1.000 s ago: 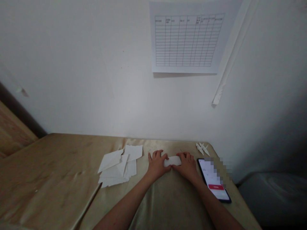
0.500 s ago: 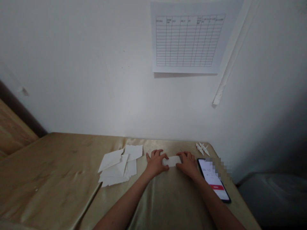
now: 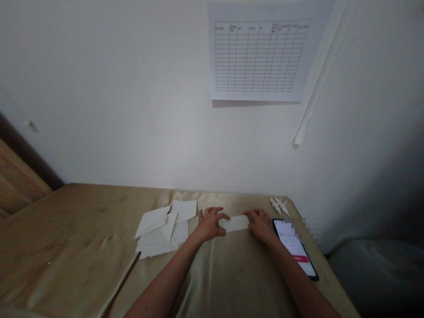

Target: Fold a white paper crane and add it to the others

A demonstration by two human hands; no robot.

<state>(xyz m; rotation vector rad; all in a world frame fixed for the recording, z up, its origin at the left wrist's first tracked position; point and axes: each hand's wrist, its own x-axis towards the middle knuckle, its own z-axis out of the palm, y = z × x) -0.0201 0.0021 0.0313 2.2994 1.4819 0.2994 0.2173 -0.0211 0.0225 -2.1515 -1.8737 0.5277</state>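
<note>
A narrow folded strip of white paper (image 3: 236, 223) lies flat on the tan table (image 3: 82, 247). My left hand (image 3: 209, 223) presses on its left end with fingers curled down. At the strip's right end my right hand (image 3: 260, 224) presses in the same way. Both hands rest on the tabletop, a strip's length apart.
A loose pile of white paper pieces (image 3: 164, 228) lies left of my hands. A lit phone (image 3: 296, 253) lies at the right, near the table's edge. Two small folded paper figures (image 3: 280, 205) sit at the far right corner. A ruled sheet (image 3: 261, 55) hangs on the white wall.
My hands have slid apart along the strip, the left hand further left and the right slightly right, so more of the paper shows between them.
</note>
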